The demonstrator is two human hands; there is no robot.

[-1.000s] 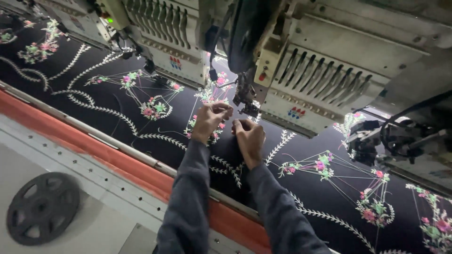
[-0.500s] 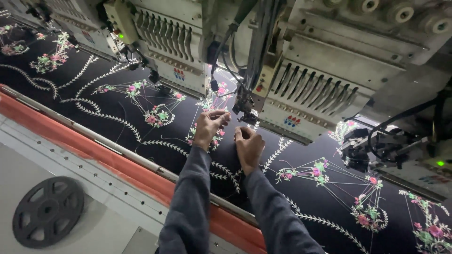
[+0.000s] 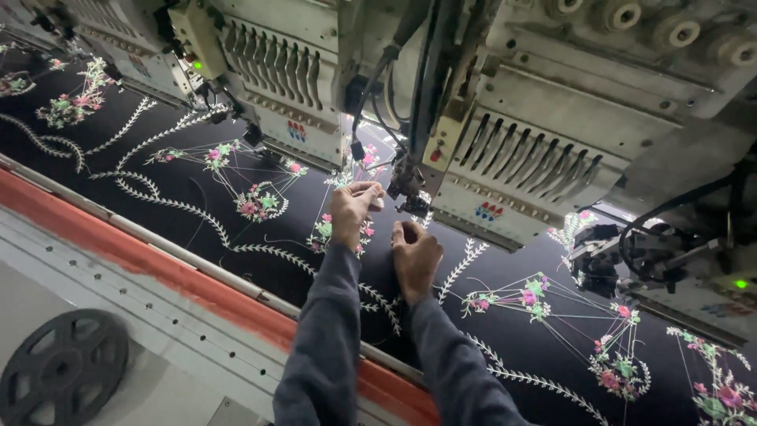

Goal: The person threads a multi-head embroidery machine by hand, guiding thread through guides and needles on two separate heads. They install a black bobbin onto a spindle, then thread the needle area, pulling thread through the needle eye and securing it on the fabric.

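Left hand fingers pinched near needle assembly; right hand curled loosely, resting on black fabric.

Textile workshop, multi-head embroidery machine, stretched floral black fabric

Machine bed: long, pale grey, running diagonally, with an orange-red strip along its inner edge. Black cloth stretched flat across it, stitched with white vines and pink-green flowers. Dark spoked reel lies flat on the grey part.
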